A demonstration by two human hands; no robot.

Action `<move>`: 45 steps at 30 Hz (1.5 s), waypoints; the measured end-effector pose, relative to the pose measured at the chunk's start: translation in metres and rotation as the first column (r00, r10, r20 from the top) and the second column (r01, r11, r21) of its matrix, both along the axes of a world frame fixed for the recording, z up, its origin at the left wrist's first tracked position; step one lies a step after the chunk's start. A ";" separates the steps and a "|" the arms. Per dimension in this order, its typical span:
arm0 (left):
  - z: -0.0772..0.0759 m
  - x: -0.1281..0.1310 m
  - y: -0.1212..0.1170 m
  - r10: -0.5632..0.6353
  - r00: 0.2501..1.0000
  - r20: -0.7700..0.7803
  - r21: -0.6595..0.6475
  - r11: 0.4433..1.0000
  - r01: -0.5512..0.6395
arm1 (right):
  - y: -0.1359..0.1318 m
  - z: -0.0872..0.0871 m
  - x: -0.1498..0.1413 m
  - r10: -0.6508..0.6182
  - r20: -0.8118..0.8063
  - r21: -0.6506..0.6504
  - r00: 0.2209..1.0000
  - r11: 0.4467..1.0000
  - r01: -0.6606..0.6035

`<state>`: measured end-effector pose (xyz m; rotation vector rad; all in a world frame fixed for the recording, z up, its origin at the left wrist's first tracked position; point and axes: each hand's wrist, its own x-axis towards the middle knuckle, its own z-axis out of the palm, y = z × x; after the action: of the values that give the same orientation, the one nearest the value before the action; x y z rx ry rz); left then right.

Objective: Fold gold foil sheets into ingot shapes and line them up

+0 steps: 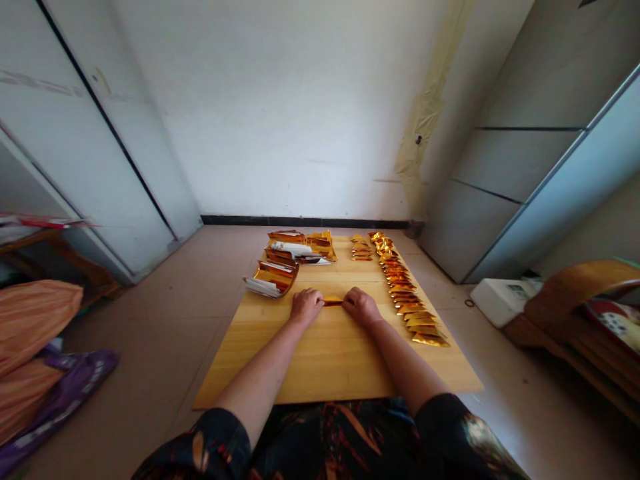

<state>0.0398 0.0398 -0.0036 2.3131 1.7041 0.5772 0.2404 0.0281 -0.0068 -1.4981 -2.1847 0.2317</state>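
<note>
A small folded piece of gold foil paper stretches between my two hands, just over the middle of the wooden table. My left hand is closed on its left end. The right end is pinched in my right hand. Beyond my left hand lies a curled stack of gold paper sheets with white backs. Along the table's right side runs a long row of folded gold foil pieces, overlapping one another. A shorter row of folded gold pieces lies near the far edge.
More loose gold and white sheets lie at the far left of the table. A white wall stands behind it. At right are a refrigerator and a wooden seat; orange and purple bags sit at left.
</note>
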 end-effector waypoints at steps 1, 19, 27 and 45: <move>0.000 0.000 0.000 -0.002 1.000 -0.001 0.002 1.000 0.002 | 0.000 0.000 -0.001 -0.013 0.020 0.002 1.000 1.000 0.013; 0.005 0.003 -0.009 -0.017 0.997 -0.081 0.058 0.998 0.022 | -0.006 0.007 -0.017 -0.143 0.168 0.020 0.975 0.990 0.142; 0.002 0.002 -0.011 -0.049 0.998 -0.032 0.100 0.994 0.052 | -0.007 0.002 -0.016 -0.112 0.118 0.044 0.987 0.993 0.107; 0.007 0.002 -0.013 -0.043 0.999 -0.006 0.055 0.998 0.043 | -0.010 -0.003 -0.016 -0.040 0.129 0.103 0.991 0.994 0.026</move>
<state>0.0421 0.0267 0.0038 2.3840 1.6560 0.6186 0.2243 0.0183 -0.0093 -1.5303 -2.2349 0.0120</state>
